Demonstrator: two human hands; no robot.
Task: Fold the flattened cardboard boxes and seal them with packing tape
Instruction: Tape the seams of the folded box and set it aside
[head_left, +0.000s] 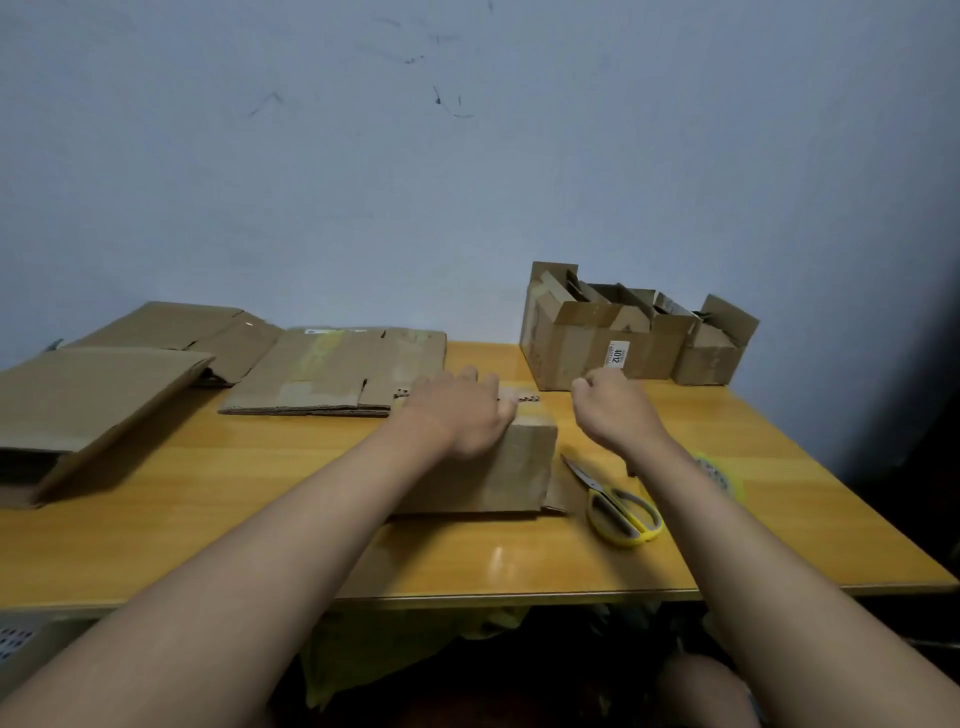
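Sitting mid-table (260, 519), the folded box (498, 467) lay under the left hand (462, 415), fingers flat and relaxed on its top. The right hand (613, 410) hovered beside it, fingers curled, gripping nothing visible. Yellow-handled scissors (618, 504) lay just right; flattened boxes (337, 371) further left.

Head-worn, forward-down, close over table (260, 519)

Both forearms are bare to the elbow, no sleeves, watch or rings showing.
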